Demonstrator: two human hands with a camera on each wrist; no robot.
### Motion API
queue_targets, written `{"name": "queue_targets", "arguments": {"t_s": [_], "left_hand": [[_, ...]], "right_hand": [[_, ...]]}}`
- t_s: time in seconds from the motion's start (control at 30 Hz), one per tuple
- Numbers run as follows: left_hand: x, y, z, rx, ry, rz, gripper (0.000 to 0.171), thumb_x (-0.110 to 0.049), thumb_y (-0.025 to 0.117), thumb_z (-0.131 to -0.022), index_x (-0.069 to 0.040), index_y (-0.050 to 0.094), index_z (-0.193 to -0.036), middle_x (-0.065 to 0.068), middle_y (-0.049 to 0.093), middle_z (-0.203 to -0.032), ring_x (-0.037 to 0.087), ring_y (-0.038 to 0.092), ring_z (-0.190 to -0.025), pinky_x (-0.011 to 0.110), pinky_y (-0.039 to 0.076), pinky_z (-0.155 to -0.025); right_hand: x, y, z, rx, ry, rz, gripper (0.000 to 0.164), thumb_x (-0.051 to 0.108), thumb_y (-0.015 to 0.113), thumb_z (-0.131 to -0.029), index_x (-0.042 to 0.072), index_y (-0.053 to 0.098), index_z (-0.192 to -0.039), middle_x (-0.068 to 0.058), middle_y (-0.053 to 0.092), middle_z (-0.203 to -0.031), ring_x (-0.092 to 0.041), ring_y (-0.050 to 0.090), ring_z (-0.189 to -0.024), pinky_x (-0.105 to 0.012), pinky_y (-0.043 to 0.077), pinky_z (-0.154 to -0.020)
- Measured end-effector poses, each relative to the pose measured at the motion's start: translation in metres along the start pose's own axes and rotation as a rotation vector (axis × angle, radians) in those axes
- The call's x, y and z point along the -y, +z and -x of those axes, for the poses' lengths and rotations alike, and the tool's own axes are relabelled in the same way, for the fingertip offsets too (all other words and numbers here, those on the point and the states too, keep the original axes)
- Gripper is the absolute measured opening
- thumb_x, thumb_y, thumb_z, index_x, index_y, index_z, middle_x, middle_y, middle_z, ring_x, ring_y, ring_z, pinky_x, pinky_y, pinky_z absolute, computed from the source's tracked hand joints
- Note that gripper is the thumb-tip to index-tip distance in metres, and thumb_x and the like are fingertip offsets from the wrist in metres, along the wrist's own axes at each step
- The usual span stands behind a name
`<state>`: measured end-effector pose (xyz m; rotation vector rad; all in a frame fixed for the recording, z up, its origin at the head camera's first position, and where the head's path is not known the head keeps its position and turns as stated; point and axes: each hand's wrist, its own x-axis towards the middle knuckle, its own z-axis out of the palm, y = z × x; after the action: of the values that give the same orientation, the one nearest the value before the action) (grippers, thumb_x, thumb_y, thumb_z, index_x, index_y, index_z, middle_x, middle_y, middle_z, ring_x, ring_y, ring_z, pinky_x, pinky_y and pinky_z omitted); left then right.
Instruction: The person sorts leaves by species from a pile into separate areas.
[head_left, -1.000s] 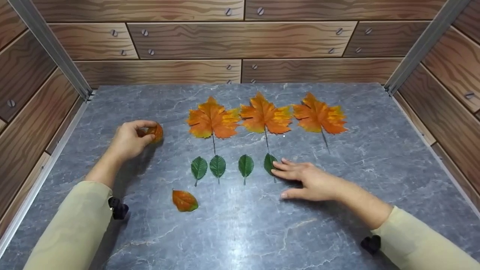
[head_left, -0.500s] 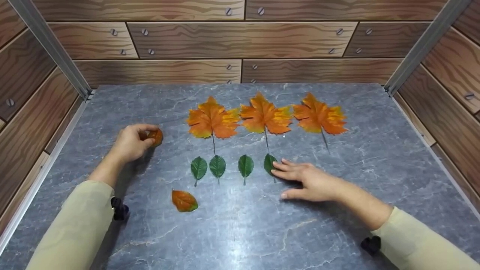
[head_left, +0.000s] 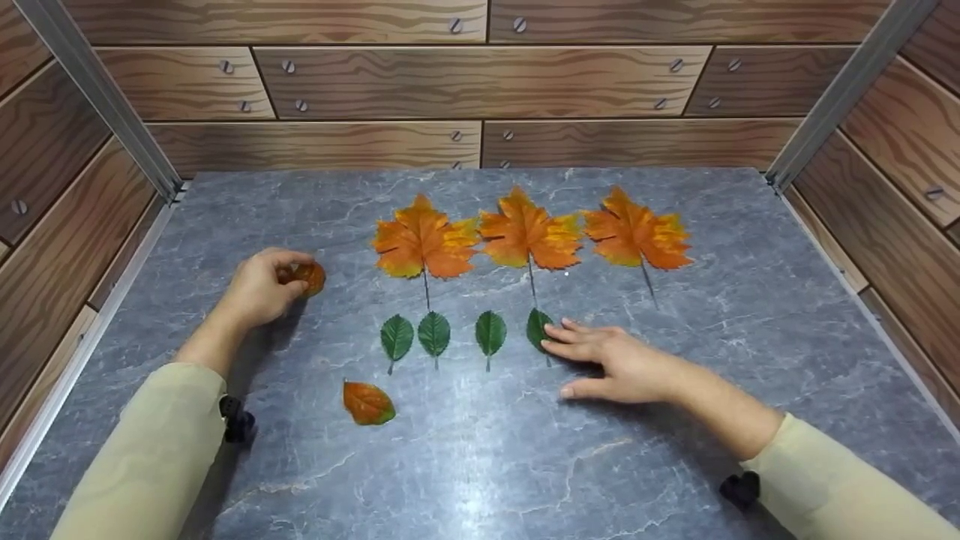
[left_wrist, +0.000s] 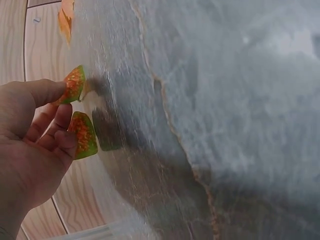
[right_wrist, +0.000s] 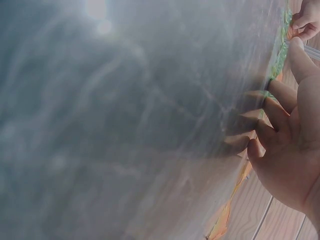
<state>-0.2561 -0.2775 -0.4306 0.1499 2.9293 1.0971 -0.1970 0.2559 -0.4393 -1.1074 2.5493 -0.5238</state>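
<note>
My left hand (head_left: 262, 289) pinches an orange leaf (head_left: 315, 279) between thumb and fingers at the left of the table. In the left wrist view, green-edged orange leaf surfaces (left_wrist: 85, 136) show above and below the fingers, close to the tabletop. My right hand (head_left: 622, 361) lies with fingers spread, its fingertips over the right edge of the rightmost green leaf (head_left: 538, 327). Further green leaves (head_left: 490, 333) stand in a row to its left, stems toward me. Another orange leaf with a green edge (head_left: 369, 403) lies in front of the row.
Three orange maple leaves (head_left: 529, 232) lie side by side behind the green row, their thin stems pointing forward. The grey marbled table (head_left: 465, 465) is bounded by wood-patterned walls (head_left: 480, 82) and metal corner posts (head_left: 832, 97).
My left hand has lowered slightly, and the orange leaf in it has tilted a little and come down with it. The right hand and the other leaves stay in place.
</note>
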Motion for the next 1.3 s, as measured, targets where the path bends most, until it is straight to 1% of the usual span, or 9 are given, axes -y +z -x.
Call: {"name": "queue_targets", "arguments": {"t_s": [0.1, 0.23, 0.33, 0.5, 0.63, 0.8, 0.97, 1.13, 1.3], "left_hand": [[0.001, -0.001, 0.001, -0.015, 0.026, -0.008, 0.038, 0.0, 0.068, -0.1, 0.0, 0.068, -0.138, 0.026, 0.055, -0.145, 0.042, 0.062, -0.115, 0.053, 0.052, -0.095], [-0.001, -0.006, 0.003, -0.053, 0.075, -0.011, 0.037, 0.002, 0.07, -0.097, 0.003, 0.071, -0.133, 0.026, 0.056, -0.144, 0.039, 0.064, -0.109, 0.05, 0.052, -0.092], [-0.005, -0.01, 0.006, -0.063, 0.087, 0.003, 0.037, 0.0, 0.07, -0.098, 0.004, 0.07, -0.135, 0.026, 0.055, -0.144, 0.037, 0.065, -0.106, 0.048, 0.053, -0.088], [-0.018, -0.016, 0.014, -0.052, 0.079, 0.038, 0.038, -0.006, 0.071, -0.101, -0.001, 0.068, -0.139, 0.022, 0.056, -0.144, 0.036, 0.066, -0.111, 0.046, 0.055, -0.086], [-0.032, -0.017, 0.023, -0.04, 0.12, 0.069, 0.037, -0.006, 0.073, -0.1, -0.003, 0.071, -0.137, 0.02, 0.064, -0.137, 0.034, 0.067, -0.112, 0.038, 0.057, -0.086], [-0.05, -0.011, 0.035, 0.049, 0.216, 0.135, 0.033, -0.001, 0.074, -0.096, -0.003, 0.075, -0.129, 0.017, 0.072, -0.121, 0.028, 0.069, -0.102, 0.024, 0.056, -0.079], [-0.062, -0.004, 0.046, 0.151, 0.304, 0.129, 0.027, -0.003, 0.077, -0.096, -0.005, 0.079, -0.122, 0.011, 0.076, -0.115, 0.023, 0.07, -0.1, 0.027, 0.053, -0.076], [-0.068, 0.0, 0.056, 0.26, 0.311, 0.113, 0.024, -0.009, 0.078, -0.096, -0.008, 0.081, -0.12, 0.01, 0.077, -0.114, 0.021, 0.069, -0.101, 0.028, 0.055, -0.079], [-0.063, 0.004, 0.064, 0.384, 0.326, 0.104, 0.025, -0.012, 0.079, -0.096, -0.006, 0.08, -0.121, 0.01, 0.077, -0.118, 0.026, 0.071, -0.107, 0.036, 0.059, -0.086]], "right_hand": [[0.0, 0.001, -0.001, 0.003, 0.003, -0.002, 0.078, 0.061, 0.065, -0.1, 0.021, 0.044, -0.163, -0.001, 0.029, -0.172, -0.034, 0.023, -0.159, -0.068, 0.018, -0.124], [0.0, 0.001, -0.001, 0.003, 0.005, 0.0, 0.078, 0.061, 0.065, -0.099, 0.021, 0.044, -0.163, -0.001, 0.029, -0.172, -0.035, 0.023, -0.159, -0.068, 0.018, -0.124], [0.0, 0.0, 0.0, 0.004, 0.006, -0.003, 0.078, 0.061, 0.065, -0.099, 0.021, 0.044, -0.163, -0.001, 0.029, -0.172, -0.035, 0.023, -0.159, -0.068, 0.018, -0.123], [0.001, 0.0, 0.0, -0.004, -0.004, -0.003, 0.077, 0.059, 0.066, -0.1, 0.019, 0.045, -0.163, -0.002, 0.03, -0.172, -0.035, 0.024, -0.159, -0.068, 0.019, -0.123], [0.001, 0.0, 0.0, -0.01, -0.013, 0.004, 0.076, 0.058, 0.066, -0.1, 0.018, 0.046, -0.162, -0.003, 0.031, -0.171, -0.036, 0.025, -0.158, -0.067, 0.02, -0.123], [0.001, 0.0, 0.001, -0.006, -0.008, 0.006, 0.077, 0.059, 0.066, -0.1, 0.019, 0.046, -0.162, -0.002, 0.03, -0.172, -0.036, 0.024, -0.158, -0.068, 0.02, -0.123], [0.001, 0.0, 0.001, -0.008, -0.008, 0.001, 0.077, 0.059, 0.066, -0.1, 0.019, 0.046, -0.162, -0.002, 0.03, -0.172, -0.037, 0.024, -0.158, -0.068, 0.019, -0.123], [0.001, 0.0, 0.0, -0.003, -0.005, -0.001, 0.077, 0.059, 0.066, -0.1, 0.019, 0.045, -0.163, -0.002, 0.029, -0.172, -0.037, 0.024, -0.158, -0.069, 0.019, -0.123], [0.001, 0.0, 0.0, 0.0, -0.001, -0.003, 0.077, 0.059, 0.066, -0.1, 0.02, 0.045, -0.163, -0.003, 0.029, -0.172, -0.037, 0.023, -0.158, -0.068, 0.019, -0.123]]}}
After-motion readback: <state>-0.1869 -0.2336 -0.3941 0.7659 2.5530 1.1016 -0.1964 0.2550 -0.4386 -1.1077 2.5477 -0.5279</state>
